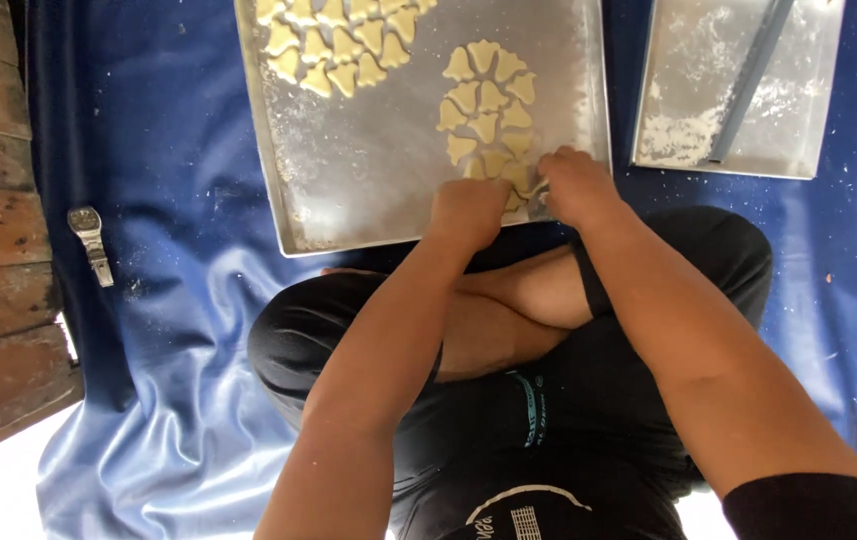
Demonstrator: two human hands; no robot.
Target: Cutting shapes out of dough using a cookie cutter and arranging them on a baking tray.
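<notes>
Metal baking tray [369, 190] lies on blue cloth [169, 150], long axis running left to right across the view, near edge at the person's crossed legs. Pale dough pieces [487, 110], roughly heart-shaped, sit in a column at the tray's right half, running away from the person; a second cluster [334, 45] sits at the far left. Left hand [469, 212] rests knuckles-up on the near rim, fingers curled under; whether they pinch anything cannot be told. Right hand [574, 185] is just beside it, fingertips pressed together at the nearest pieces, possibly on a small metal cutter. Second floured tray [809, 120] lies right; wristwatch [90, 242] lies left.
</notes>
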